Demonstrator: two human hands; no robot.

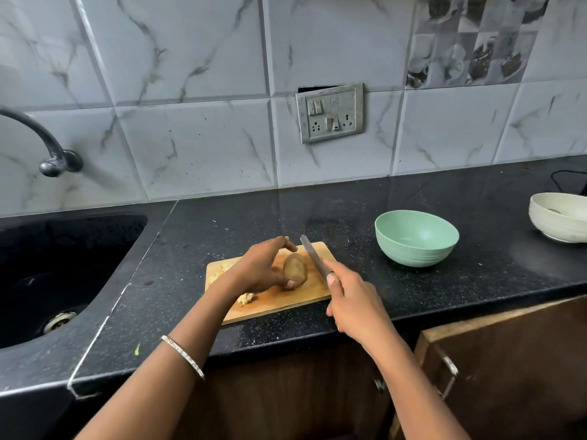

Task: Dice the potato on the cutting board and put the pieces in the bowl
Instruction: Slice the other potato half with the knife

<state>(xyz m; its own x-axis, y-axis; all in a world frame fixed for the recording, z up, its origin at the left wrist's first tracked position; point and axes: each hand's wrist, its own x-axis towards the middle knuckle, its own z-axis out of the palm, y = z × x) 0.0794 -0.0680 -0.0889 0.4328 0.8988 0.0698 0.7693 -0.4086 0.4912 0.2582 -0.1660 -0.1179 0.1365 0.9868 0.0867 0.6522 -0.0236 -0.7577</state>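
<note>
Head view: black counter (222,223); cutting board (286,303) near its front edge; green bowl (413,254) apart, to the right. Left hand (260,268) cups the potato (295,268) on the board — right hand (352,304) grips the knife (313,257), blade just beside it.

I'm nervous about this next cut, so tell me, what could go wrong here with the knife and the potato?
1. The left hand grips the potato with its fingers close beside the knife blade; a slip could nick them.
2. The potato looks rounded underneath, so it may roll under pressure.
3. The green bowl sits apart from the cutting board, so pieces may drop on the counter.
</note>
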